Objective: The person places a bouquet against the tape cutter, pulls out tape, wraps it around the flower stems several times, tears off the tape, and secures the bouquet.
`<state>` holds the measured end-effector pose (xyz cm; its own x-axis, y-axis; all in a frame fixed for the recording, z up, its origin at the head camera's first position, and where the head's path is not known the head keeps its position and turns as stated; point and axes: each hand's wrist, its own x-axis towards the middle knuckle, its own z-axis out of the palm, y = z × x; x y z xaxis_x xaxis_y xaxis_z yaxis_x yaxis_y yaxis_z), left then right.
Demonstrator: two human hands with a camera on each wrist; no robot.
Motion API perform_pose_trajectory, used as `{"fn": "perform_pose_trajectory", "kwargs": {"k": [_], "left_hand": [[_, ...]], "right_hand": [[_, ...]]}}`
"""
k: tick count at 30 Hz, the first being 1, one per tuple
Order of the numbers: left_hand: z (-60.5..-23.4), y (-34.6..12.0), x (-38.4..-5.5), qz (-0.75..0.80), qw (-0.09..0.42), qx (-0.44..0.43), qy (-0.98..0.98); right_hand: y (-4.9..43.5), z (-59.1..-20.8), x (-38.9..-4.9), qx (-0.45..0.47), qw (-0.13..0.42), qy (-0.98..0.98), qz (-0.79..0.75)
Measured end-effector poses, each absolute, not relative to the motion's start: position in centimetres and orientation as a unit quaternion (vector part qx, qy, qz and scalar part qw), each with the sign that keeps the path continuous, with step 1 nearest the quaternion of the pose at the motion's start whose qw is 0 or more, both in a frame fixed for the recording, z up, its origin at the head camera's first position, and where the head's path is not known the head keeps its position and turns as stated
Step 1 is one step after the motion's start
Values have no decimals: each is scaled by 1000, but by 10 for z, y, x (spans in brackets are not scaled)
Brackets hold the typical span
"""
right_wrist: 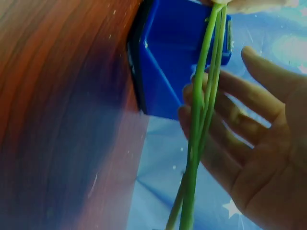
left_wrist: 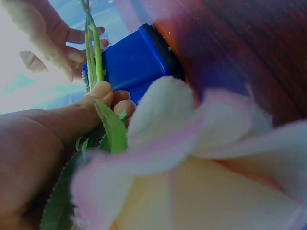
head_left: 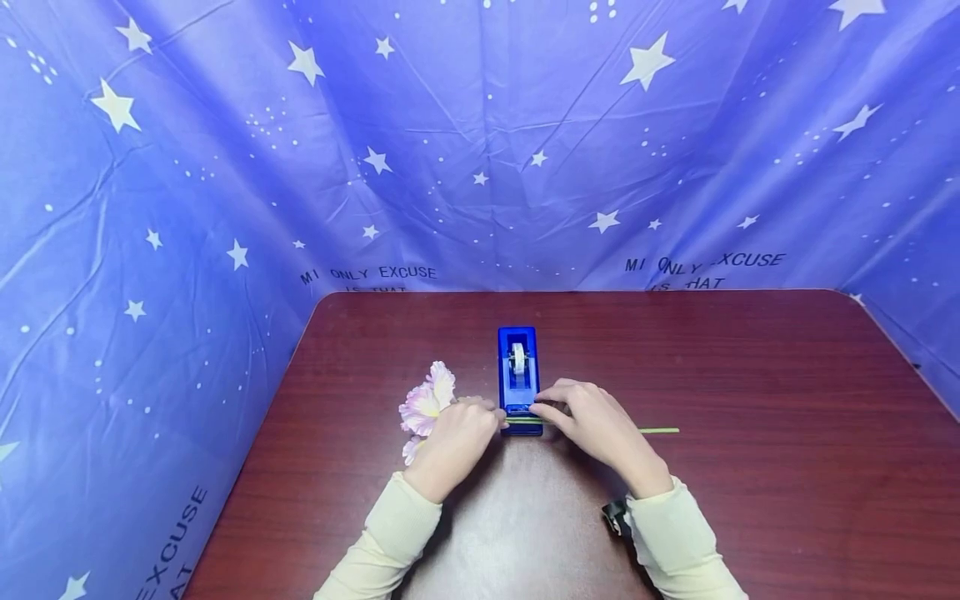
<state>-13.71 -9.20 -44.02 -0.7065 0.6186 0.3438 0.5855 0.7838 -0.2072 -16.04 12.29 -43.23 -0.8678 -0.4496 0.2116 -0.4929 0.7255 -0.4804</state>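
Note:
A blue tape dispenser [head_left: 519, 392] with a roll of clear tape [head_left: 517, 358] stands on the table in the head view. My left hand [head_left: 461, 437] pinches a bundle of green stems [left_wrist: 97, 57] between thumb and fingers, just below pale pink-and-white flowers [head_left: 429, 404]. Those stems run to the right across the dispenser's near end. Beside that end is my right hand [head_left: 592, 421], its thumb apart from the loosely bent fingers. In the right wrist view these fingers [right_wrist: 235, 115] lie behind the stems, by the dispenser; whether they touch tape cannot be made out.
The dark red wooden table [head_left: 787, 433] spreads around both hands. A blue curtain [head_left: 487, 125] with white stars hangs along the table's back and sides. A black strap piece [head_left: 617, 517] sits at the right wrist. The stems' tip [head_left: 663, 431] sticks out past the right hand.

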Motion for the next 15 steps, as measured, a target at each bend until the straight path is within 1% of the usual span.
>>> {"fn": "perform_pose_trajectory", "kwargs": {"k": [9,15], "left_hand": [[-443,-93,-138,48,200,-320,-925],[-442,-92,-138,41,200,-323,-924]], "right_hand": [[108,-433,-158,228,47,-931,282],[107,-432,-156,216,36,-926,308]]}}
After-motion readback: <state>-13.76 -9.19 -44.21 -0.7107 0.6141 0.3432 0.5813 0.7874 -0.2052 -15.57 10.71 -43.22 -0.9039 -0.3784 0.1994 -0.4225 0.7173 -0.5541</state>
